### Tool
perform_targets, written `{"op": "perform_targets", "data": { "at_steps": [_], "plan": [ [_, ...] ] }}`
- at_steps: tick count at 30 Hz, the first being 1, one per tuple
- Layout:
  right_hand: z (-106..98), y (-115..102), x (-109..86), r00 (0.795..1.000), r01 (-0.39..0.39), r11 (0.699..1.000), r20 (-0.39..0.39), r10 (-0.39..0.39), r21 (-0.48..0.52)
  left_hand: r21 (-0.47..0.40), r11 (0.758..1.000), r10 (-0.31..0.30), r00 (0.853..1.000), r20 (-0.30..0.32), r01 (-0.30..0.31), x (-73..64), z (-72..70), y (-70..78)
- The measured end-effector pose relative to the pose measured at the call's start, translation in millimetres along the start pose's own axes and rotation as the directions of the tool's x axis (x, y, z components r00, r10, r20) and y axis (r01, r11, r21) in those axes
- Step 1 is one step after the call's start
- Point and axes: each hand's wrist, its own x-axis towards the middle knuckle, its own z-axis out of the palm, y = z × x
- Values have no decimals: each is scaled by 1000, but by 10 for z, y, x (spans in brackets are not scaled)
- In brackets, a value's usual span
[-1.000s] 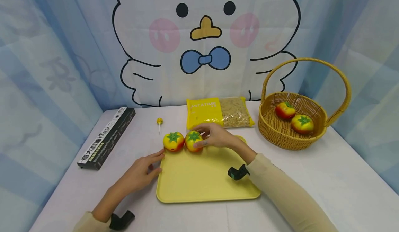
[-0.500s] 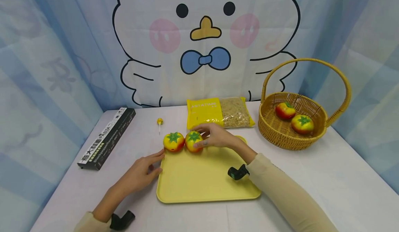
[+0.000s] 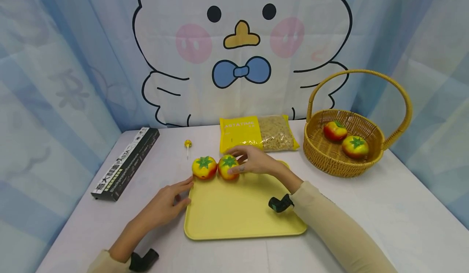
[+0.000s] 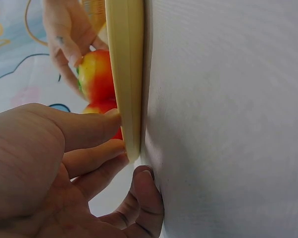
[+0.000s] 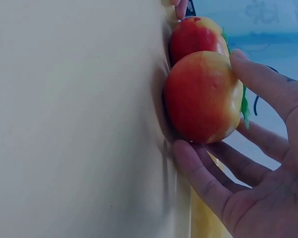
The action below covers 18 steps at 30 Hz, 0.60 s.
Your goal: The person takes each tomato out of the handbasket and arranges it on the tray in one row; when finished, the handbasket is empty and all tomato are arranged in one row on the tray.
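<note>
Two red-and-yellow toy tomatoes with green star-shaped leaves sit side by side at the far left of a yellow tray (image 3: 245, 212). My right hand (image 3: 253, 161) holds the right tomato (image 3: 228, 168); in the right wrist view the thumb rests on one side of this tomato (image 5: 203, 96) and the fingers curve round the other. The left tomato (image 3: 204, 168) touches it and is partly hidden behind it there. With fairly straight fingers, my left hand (image 3: 166, 203) touches the tray's left edge; the left wrist view has the fingertips against the rim (image 4: 128, 84).
A wicker basket (image 3: 329, 165) with a tall handle stands at the right, holding two similar toy tomatoes (image 3: 355, 147). A yellow pasta bag (image 3: 239, 132) lies behind the tray. To the left are a lollipop (image 3: 188, 144) and a black pasta box (image 3: 126, 163).
</note>
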Motion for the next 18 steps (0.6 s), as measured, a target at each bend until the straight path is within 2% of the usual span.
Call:
{"op": "perform_targets", "data": {
  "at_steps": [18],
  "plan": [
    [-88, 47, -110, 1000, -20, 999, 2, 20, 28, 5, 1000, -3, 1000, 2, 3, 7, 8, -6]
  ]
}}
